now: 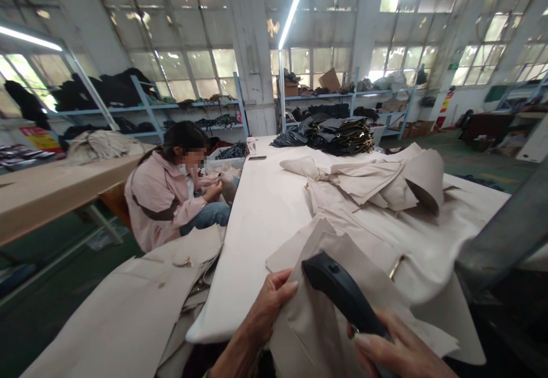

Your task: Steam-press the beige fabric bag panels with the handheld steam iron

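Note:
My left hand (269,306) pinches the edge of a beige garment piece (338,252) at the near edge of the white table (257,218). My right hand (398,349) is wrapped round the handle of a black hand-held tool (340,292), whose head rests against the beige fabric just right of my left thumb. More beige garments (385,181) lie spread and heaped over the table's right half.
A seated person in a pink jacket (165,195) works on fabric at the table's left side. Beige pieces (128,309) hang off the near left corner. A stack of dark garments (338,135) sits at the far end. Blue shelves (171,104) line the back wall.

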A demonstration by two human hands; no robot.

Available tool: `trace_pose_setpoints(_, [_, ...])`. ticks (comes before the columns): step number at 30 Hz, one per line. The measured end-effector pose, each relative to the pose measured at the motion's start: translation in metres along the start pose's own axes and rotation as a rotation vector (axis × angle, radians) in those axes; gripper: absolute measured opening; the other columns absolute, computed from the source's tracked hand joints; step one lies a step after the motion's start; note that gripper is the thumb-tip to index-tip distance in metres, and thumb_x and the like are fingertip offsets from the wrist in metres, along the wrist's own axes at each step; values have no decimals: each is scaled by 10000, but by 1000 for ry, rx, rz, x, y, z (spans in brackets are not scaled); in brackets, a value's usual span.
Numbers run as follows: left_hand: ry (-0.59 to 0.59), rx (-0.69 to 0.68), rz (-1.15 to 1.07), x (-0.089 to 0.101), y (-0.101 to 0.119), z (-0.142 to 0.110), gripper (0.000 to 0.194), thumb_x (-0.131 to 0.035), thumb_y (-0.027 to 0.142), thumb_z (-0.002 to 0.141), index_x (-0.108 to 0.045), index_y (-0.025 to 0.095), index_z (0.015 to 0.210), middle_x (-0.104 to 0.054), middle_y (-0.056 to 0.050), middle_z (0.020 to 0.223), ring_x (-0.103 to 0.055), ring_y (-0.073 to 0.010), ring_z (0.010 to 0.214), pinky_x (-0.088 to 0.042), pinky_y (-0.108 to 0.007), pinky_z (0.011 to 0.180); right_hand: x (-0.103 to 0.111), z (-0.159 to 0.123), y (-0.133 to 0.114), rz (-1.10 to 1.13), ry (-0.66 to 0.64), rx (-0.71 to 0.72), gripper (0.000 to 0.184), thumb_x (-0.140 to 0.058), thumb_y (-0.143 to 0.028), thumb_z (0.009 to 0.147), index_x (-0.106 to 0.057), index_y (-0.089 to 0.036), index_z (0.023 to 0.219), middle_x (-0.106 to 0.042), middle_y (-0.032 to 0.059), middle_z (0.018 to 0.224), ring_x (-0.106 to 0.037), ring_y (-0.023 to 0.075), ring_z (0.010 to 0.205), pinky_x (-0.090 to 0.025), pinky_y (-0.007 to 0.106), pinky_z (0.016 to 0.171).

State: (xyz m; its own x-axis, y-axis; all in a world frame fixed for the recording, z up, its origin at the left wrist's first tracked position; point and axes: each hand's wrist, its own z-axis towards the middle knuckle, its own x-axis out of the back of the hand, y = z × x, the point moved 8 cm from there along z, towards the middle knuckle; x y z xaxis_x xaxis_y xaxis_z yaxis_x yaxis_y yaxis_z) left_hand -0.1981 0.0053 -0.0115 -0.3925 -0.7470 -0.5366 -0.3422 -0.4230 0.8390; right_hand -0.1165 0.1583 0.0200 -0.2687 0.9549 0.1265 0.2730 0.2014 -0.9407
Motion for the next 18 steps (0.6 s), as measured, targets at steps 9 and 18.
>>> trace_pose_setpoints(9, [-18,-6,-63,-12,-14,2,371,-626,215,763,-650,147,1126,-729,-88,833,-637,-152,628,-468,-236,604,11,11,-14,144,-21,39,401,-524,-564,787,-492,-165,817,-465,-61,499,-428,82,335,-415,219,367])
trace_pose_setpoints(18, [160,17,-139,26,-24,4,291,-661,152,698,-711,124,983,-725,-55,671,-599,-116,502,-459,-200,519,58,-20,-13,101,191,18,356,-507,-520,827,-517,-165,843,-482,-52,504,-459,101,365,-423,245,415])
